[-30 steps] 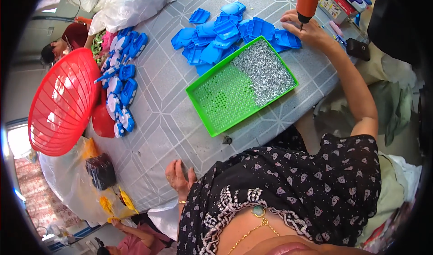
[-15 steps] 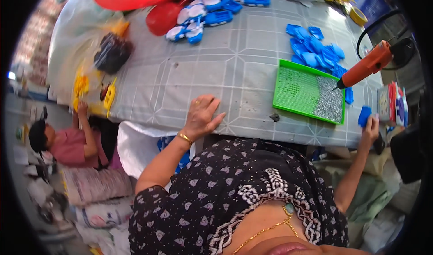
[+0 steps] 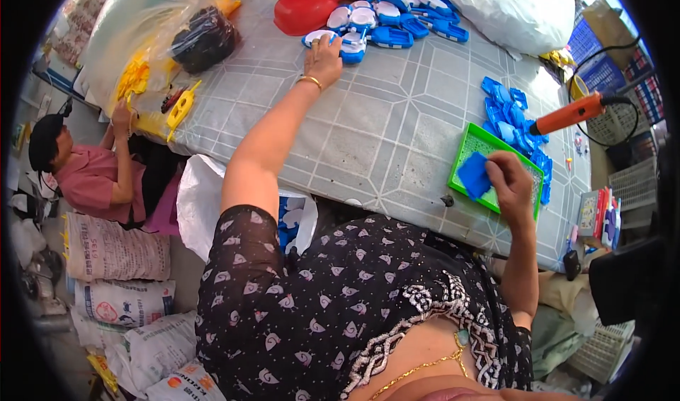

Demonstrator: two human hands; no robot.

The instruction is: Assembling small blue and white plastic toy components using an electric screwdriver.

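My left arm is stretched far across the table, and my left hand (image 3: 324,62) has its fingers bent over the nearest blue-and-white plastic part (image 3: 312,40), at the edge of a pile of such parts (image 3: 391,36). My fingers hide some of that part. In my right hand (image 3: 511,180) a flat blue plastic piece (image 3: 472,176) is pinched between thumb and fingers. This hand hovers over the green tray (image 3: 459,161), hiding much of the small silvery bits in it. An orange electric screwdriver (image 3: 569,114) hangs above more blue plastic pieces (image 3: 506,110), beyond the tray.
A red bowl (image 3: 303,13) stands beside the pile. A white plastic bag (image 3: 508,11) lies at the far right. Left are yellow parts (image 3: 182,110) and a black bag (image 3: 204,41), where a person in a pink shirt (image 3: 92,171) works. A small dark lump (image 3: 447,200) lies near the tray.
My left hand has reached from the near table edge forward to the blue-and-white parts. My right hand has brought the blue piece leftward from the right table edge to over the tray.
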